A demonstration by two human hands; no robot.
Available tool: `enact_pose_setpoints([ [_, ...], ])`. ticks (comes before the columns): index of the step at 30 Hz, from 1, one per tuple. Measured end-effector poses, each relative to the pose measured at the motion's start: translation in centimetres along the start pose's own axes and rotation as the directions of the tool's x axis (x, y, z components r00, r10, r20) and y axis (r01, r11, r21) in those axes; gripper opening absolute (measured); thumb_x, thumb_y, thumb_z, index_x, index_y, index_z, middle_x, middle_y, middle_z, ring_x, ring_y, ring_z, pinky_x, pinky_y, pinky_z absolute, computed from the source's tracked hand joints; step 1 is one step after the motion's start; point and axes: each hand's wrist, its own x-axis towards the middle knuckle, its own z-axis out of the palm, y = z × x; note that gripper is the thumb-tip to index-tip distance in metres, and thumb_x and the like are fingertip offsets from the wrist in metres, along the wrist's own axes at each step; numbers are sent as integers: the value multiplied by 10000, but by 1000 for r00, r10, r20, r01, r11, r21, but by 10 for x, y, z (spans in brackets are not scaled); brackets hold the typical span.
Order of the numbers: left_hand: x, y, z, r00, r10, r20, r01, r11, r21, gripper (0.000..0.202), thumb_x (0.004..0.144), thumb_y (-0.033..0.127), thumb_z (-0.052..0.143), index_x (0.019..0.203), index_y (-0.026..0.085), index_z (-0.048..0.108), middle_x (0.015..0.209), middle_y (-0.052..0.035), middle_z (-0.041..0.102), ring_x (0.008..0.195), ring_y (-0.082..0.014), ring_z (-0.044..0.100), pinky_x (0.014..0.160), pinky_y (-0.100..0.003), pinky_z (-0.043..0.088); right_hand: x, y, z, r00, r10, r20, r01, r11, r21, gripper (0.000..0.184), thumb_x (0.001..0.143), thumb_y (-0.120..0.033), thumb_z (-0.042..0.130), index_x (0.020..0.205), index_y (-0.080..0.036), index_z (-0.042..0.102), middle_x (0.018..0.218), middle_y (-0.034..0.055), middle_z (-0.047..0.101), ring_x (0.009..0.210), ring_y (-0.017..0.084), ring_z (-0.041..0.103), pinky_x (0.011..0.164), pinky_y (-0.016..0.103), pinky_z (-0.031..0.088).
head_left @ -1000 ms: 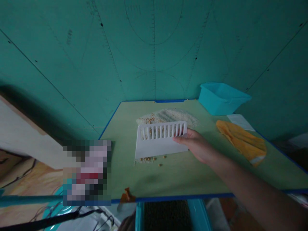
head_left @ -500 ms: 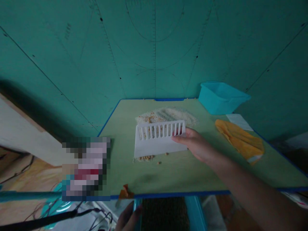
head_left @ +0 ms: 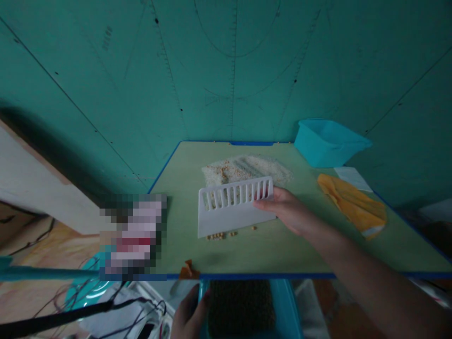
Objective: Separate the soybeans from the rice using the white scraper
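My right hand (head_left: pixel 287 213) grips the right end of a white slotted plastic scraper (head_left: pixel 233 207), held upright on its long edge on the green table (head_left: pixel 268 249). A few yellow grains (head_left: pixel 221 234) lie along its near edge. Behind it spreads a pile of white and yellow grains (head_left: pixel 245 168). My left hand (head_left: pixel 189 313) shows at the bottom edge below the table, its fingers curled over the rim of a teal bin (head_left: pixel 282 310) with a dark mat inside.
A teal tub (head_left: pixel 326 141) stands at the table's far right corner. An orange cloth (head_left: pixel 353 203) and a white sheet (head_left: pixel 351 178) lie on the right. An orange scrap (head_left: pixel 189 270) sits at the near edge. Cables (head_left: pixel 106 306) hang at lower left.
My left hand has risen into view at the bottom and taken hold of the bin's rim. The scraper has lifted slightly off the yellow grains; the view has shifted.
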Motion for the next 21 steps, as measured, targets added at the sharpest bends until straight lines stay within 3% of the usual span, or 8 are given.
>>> enact_pose_setpoints([
  [4,0,0,0,997,13,72,-10,999,-36,325,604,489,638,798,230,662,920,-13,764,1126,-322,531,890,-349,451,-2,1,2,1000,5,1,-5,1000,19,269,587,-295,740,813,-191,635,774,0,664,775,174,593,810,352,408],
  [10,0,2,-1,986,89,143,-80,995,-66,399,547,564,681,765,231,684,848,-17,771,1037,-342,586,861,-364,464,-9,1,4,1000,-6,-30,7,999,33,274,571,-294,752,799,-197,635,782,-2,654,747,162,583,788,344,408],
  [13,2,-1,-2,988,105,110,-100,994,-44,432,557,580,663,789,217,687,869,-35,769,1051,-346,577,887,-383,447,-16,2,2,999,1,-42,1,999,42,287,574,-300,751,817,-194,639,805,-1,661,762,161,589,801,342,400],
  [17,2,-7,-1,995,82,-48,-82,997,13,427,586,525,663,838,181,674,927,-78,757,1077,-358,562,914,-443,424,-24,5,0,999,-7,-37,9,999,54,285,598,-286,740,850,-196,642,842,4,674,788,163,597,806,332,397],
  [21,-2,-5,1,994,107,17,-108,994,8,442,620,575,598,842,202,678,933,-62,757,1059,-337,579,887,-405,453,-29,5,-2,999,-11,-52,13,999,42,280,609,-277,734,856,-188,638,820,6,673,793,164,594,799,322,399],
])
